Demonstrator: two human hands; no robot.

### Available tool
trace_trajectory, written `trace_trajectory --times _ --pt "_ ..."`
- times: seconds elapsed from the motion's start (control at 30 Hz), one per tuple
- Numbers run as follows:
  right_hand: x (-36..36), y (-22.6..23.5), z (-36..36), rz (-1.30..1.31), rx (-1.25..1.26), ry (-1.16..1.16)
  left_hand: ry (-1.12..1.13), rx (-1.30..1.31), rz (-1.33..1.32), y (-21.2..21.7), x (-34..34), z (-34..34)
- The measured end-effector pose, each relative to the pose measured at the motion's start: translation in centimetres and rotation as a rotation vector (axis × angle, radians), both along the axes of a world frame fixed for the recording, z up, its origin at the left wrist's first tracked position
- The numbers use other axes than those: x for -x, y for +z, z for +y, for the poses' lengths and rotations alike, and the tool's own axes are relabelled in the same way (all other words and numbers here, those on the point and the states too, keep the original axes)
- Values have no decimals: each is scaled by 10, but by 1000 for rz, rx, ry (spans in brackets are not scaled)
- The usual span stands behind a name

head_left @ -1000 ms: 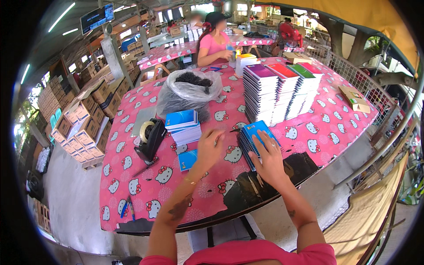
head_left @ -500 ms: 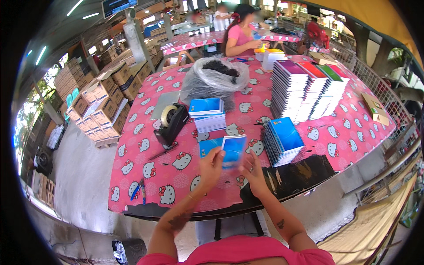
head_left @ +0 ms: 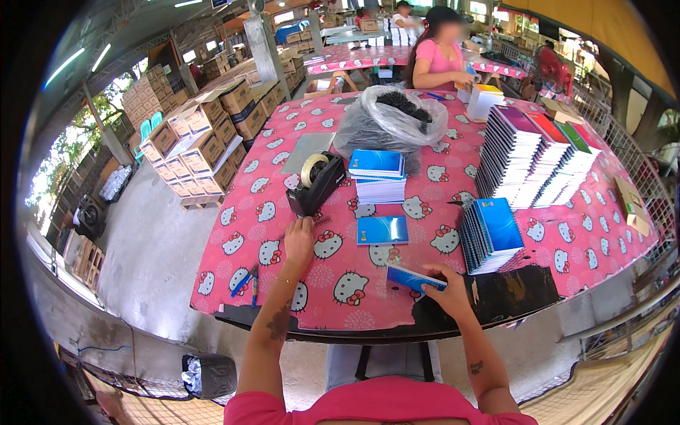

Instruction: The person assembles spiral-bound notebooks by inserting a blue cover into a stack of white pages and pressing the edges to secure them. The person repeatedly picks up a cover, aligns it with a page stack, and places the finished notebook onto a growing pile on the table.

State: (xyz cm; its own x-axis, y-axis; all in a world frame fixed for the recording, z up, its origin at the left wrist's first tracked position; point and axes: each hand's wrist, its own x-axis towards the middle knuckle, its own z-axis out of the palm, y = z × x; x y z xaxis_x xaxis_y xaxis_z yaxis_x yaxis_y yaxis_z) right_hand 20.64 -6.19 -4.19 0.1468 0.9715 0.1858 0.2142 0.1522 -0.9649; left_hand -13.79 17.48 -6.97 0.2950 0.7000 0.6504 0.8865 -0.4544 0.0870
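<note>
My right hand [head_left: 448, 289] grips a small blue-covered notebook [head_left: 414, 278], held tilted just above the table's near edge. My left hand [head_left: 299, 239] reaches down beside the tape dispenser [head_left: 316, 185], its fingertips closed on a thin black spiral coil [head_left: 322, 221] lying on the tablecloth. A single blue notebook [head_left: 382, 231] lies flat between the hands, farther in. Behind it rises a stack of blue notebooks [head_left: 380, 190] with no coils visible on it. To the right stands a stack of spiral-bound blue notebooks [head_left: 492, 237].
Tall stacks of spiral notebooks [head_left: 513, 159] stand at the back right. A clear plastic bag [head_left: 389, 127] of black coils sits at the back. Pens [head_left: 244, 282] lie at the left. A co-worker [head_left: 439, 57] works across the pink table [head_left: 347, 290]; cartons [head_left: 198, 145] are piled left.
My hands have parted: the left has moved left and down to the coil, while the right has brought the notebook nearer the table's front edge. The view has shifted.
</note>
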Motion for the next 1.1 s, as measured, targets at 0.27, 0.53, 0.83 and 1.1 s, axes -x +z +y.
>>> trace_trajectory --times 0.27,0.53,0.83,1.1 --pt "5 -20 7 204 42 80 -126 123 -267 46 -56 -53" --pt "3 -15 6 185 30 153 -492 658 -772 36 -121 -175" --pt "1 -28 3 181 51 147 -503 443 -510 59 -99 -164" --pt "-5 -32 3 60 64 142 -467 423 -298 45 -94 -138"
